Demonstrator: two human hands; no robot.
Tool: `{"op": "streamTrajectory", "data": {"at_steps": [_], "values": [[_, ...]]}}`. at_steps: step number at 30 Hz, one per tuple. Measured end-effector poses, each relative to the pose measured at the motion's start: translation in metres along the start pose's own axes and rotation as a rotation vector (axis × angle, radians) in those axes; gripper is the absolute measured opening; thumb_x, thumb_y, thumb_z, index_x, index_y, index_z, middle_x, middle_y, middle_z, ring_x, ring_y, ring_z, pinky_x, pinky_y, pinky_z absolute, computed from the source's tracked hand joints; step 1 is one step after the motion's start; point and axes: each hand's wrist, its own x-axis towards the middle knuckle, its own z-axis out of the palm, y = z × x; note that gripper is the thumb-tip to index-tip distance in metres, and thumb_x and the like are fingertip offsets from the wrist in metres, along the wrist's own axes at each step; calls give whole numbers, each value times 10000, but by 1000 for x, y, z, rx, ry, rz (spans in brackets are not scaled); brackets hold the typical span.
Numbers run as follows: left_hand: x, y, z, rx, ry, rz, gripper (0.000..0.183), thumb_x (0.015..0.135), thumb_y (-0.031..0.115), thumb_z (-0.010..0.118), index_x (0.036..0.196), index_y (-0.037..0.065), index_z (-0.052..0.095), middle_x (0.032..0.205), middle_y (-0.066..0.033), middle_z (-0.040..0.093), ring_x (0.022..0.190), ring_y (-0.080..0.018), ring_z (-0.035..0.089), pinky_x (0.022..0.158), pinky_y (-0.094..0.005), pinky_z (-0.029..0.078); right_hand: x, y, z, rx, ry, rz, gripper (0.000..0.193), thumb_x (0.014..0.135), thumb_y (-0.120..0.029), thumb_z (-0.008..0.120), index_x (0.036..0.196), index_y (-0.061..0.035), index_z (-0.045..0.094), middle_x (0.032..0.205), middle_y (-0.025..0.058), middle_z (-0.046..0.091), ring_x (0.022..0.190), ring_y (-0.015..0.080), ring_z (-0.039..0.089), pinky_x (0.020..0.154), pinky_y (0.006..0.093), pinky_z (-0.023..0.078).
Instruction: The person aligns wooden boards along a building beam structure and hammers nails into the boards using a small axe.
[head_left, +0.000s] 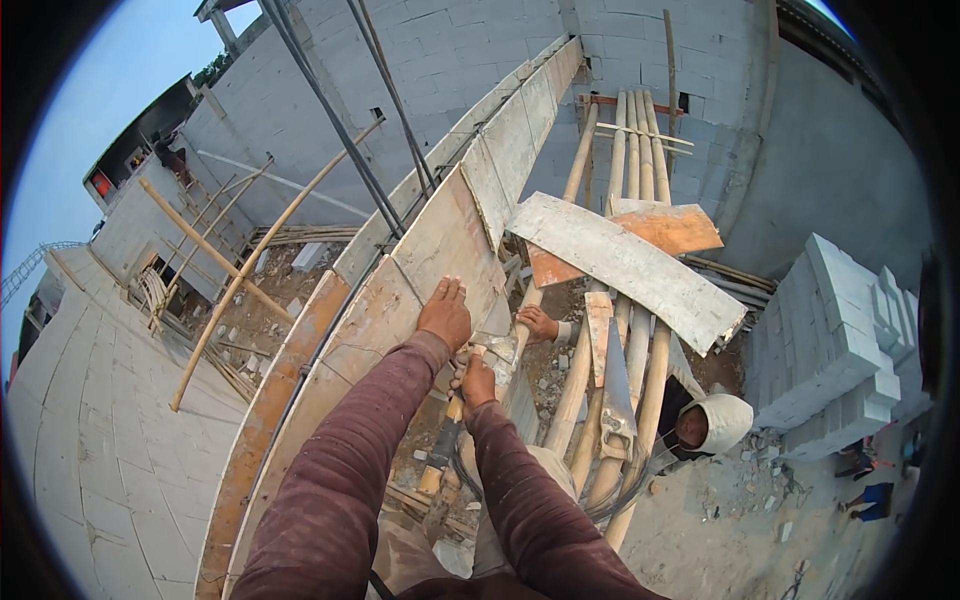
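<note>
My left hand [445, 315] lies flat against the face of a long plywood formwork board [440, 250], fingers stretched out. Just below it, my right hand [475, 378] is closed near the board's edge, thumb up; what its fingers grip is hidden. A yellow-and-black tool handle [443, 445] slants down right beneath that fist. To the right, a co-worker's hand [538, 323] holds an upright pole [524, 318]. A handsaw [617, 405] with a pale handle and a narrow wood offcut [599, 335] rest on the bamboo poles [575, 385].
Loose boards [630, 260] lie across the bamboo. A hooded person [712, 425] stands below at right, beside stacked pale blocks [820, 340]. Steel bars [335, 110] rise from the formwork. Crossed bamboo poles [240, 275] stand left, by a block wall [110, 430].
</note>
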Motion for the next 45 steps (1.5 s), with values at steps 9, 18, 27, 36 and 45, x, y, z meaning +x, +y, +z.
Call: {"op": "streamTrajectory", "data": {"at_steps": [9, 18, 27, 36, 45], "values": [[-1, -3, -11, -258, 75, -16, 401, 966, 206, 475, 1215, 13, 724, 1482, -216, 535, 1498, -342, 342, 1261, -458, 158, -44, -13, -8, 587, 328, 113, 285, 1048, -336, 461, 1137, -67, 425, 910, 98, 496, 648, 235, 533, 637, 468, 567], [-1, -1, -12, -531, 81, -55, 370, 910, 202, 581, 1186, -13, 699, 1506, -240, 487, 1517, -389, 274, 1268, -472, 145, -114, -39, -15, 377, 476, 172, 210, 1094, -269, 471, 1100, -65, 520, 820, 60, 584, 648, 207, 571, 577, 360, 534], [-5, -5, -21, -828, 28, -95, 353, 891, 160, 602, 1178, -23, 696, 1531, -235, 460, 1534, -402, 228, 1271, -470, 140, -242, -139, -41, 455, 288, 606, 240, 1078, -312, 528, 1069, -74, 558, 892, 39, 631, 683, 139, 566, 609, 297, 508], [-7, -9, -25, -890, 1, -65, 359, 854, 144, 626, 1168, -16, 696, 1523, -231, 463, 1531, -420, 217, 1273, -475, 136, -373, -290, -10, 130, 231, 802, 342, 1080, -384, 530, 1179, -61, 576, 816, -2, 561, 613, 94, 495, 582, 279, 452], [-7, -14, -30, -731, -26, -4, 366, 879, 211, 692, 1170, -12, 702, 1494, -201, 497, 1523, -403, 234, 1276, -486, 108, -503, -261, -51, -563, 476, 953, 333, 1016, -368, 653, 1015, -48, 563, 716, 8, 572, 507, 107, 525, 500, 295, 476]]}}
